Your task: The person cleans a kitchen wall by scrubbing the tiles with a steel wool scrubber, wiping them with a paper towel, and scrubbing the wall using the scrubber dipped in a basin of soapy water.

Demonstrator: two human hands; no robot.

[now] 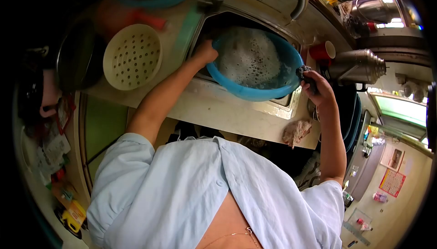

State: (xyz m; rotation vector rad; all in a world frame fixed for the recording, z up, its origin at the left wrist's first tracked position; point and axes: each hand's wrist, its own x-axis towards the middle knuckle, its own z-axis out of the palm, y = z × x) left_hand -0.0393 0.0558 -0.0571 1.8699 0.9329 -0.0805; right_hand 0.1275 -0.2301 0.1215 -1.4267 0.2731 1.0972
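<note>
Basin: we see the round blue plastic basin in the rectangular metal sink, holding water topped with white foam.
Left hand: our left hand is curled at the basin's left rim, seemingly gripping it.
Right hand: our right hand is closed around a dark, rough-textured scrubber, beside the basin's right rim.
Done: we judge the suds made up and the scrubber ready.
Left: foamy water is not yet emptied out; we cannot tell what lies beneath the foam, or how much scrubbing is finished.
</note>
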